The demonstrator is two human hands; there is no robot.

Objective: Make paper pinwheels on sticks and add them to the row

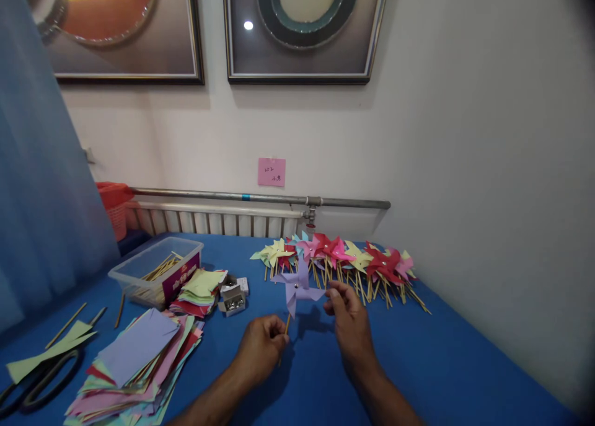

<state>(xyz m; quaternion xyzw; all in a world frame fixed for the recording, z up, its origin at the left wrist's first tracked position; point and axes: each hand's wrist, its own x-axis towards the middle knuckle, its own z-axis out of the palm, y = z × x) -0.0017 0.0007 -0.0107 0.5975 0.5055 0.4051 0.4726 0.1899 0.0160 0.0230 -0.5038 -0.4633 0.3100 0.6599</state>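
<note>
A purple paper pinwheel with a pin at its centre stands upright before me. My left hand is closed around its thin wooden stick, below the blades. At the right blade's tip is my right hand, its fingers bent and closed at the paper edge; the exact contact is small to see. Behind the pinwheel lies a row of finished pinwheels in red, pink, yellow and blue, their sticks pointing towards me. Left of my left hand, a small open box of metal pins sits on the table.
The blue-covered table holds a stack of coloured paper sheets, a smaller pile of paper squares, a clear plastic box with sticks, and black-handled scissors. A radiator and pipe run along the wall.
</note>
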